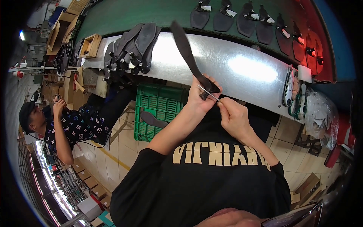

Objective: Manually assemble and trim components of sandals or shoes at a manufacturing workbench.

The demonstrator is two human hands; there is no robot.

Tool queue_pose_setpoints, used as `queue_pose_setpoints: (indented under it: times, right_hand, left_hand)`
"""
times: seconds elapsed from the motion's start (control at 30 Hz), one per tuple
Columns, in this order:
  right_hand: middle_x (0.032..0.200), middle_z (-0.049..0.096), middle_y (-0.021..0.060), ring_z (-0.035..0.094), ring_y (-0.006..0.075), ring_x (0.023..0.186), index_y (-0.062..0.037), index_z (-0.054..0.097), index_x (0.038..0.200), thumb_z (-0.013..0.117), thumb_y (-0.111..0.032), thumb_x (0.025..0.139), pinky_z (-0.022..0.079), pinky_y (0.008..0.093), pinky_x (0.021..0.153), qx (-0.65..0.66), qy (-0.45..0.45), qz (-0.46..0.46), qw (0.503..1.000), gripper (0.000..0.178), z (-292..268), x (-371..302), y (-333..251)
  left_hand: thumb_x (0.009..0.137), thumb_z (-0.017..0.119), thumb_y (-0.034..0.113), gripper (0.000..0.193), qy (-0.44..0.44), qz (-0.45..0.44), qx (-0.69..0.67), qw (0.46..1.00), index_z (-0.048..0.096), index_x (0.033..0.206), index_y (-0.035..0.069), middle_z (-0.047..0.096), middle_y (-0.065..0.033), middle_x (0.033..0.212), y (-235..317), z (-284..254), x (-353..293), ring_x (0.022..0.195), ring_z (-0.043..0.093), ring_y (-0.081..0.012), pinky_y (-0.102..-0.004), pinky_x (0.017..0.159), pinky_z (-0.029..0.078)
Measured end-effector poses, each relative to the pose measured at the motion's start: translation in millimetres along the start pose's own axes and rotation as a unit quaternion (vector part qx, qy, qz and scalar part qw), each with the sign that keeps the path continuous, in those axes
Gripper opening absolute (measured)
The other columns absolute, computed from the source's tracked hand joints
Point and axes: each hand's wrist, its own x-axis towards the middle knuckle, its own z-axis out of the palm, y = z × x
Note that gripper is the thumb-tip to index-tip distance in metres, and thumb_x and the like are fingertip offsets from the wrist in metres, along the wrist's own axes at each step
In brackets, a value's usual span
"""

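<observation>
A long black shoe sole (186, 48) is held up in front of me, its heel end gripped by my left hand (197, 97). The fingers of that hand curl round the heel part, over the near edge of the metal table. My right hand (235, 116) pinches a thin metal rod-like tool (209, 93) whose far end lies against the heel end of the sole. Its exact tip is hard to make out. On the table to the left, a pile of black soles with heels (140, 43) rests near a small wooden box (90, 46).
Beyond the metal tabletop (227, 60) runs a green belt (151, 15) carrying several black sandals (223, 20) toward a red-lit opening (315, 49). A box cutter (289, 89), scissors (300, 106) and plastic bag (321, 117) are at right. Below stands a green crate (138, 113); a co-worker (75, 128) is left.
</observation>
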Motion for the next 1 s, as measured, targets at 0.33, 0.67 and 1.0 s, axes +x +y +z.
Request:
queue_pose_setpoints:
  times: [0.33, 0.67, 1.0]
  right_hand:
    - [0.074, 0.061, 0.0136, 0.058, 0.0261, 0.054, -0.0013, 0.063, 0.088, 0.060, -0.003, 0.089, 0.046, 0.0333, 0.052, 0.012, 0.057, 0.050, 0.997, 0.004, -22, 11, 12]
    - [0.090, 0.061, 0.0148, 0.059, 0.0318, 0.084, -0.0016, 0.067, 0.110, 0.058, -0.001, 0.086, 0.047, 0.0408, 0.076, -0.308, 0.144, 0.107, 0.934, 0.025, -128, 15, 94]
    - [0.095, 0.063, 0.0143, 0.058, 0.0326, 0.093, -0.0074, 0.065, 0.117, 0.063, -0.005, 0.083, 0.045, 0.0426, 0.084, -0.385, 0.156, 0.142, 0.899, 0.034, -132, 20, 110]
  left_hand:
    - [0.092, 0.059, 0.052, 0.042, 0.106, 0.292, 0.319, 0.895, 0.059, 0.077, 0.013, 0.057, -0.0014, 0.066, 80, 43, 4, 0.057, 0.057, -0.0170, -0.0318, 0.057, 0.048]
    - [0.079, 0.073, 0.054, 0.068, 0.399, 0.342, 0.811, 0.256, 0.067, 0.117, -0.002, 0.070, -0.0180, 0.106, 406, 83, -54, 0.100, 0.067, -0.0277, -0.0354, 0.090, 0.049]
    - [0.079, 0.073, 0.043, 0.067, 0.041, 0.443, 0.856, 0.264, 0.058, 0.128, 0.000, 0.059, -0.0202, 0.130, 234, 134, 182, 0.120, 0.056, -0.0340, -0.0411, 0.101, 0.044]
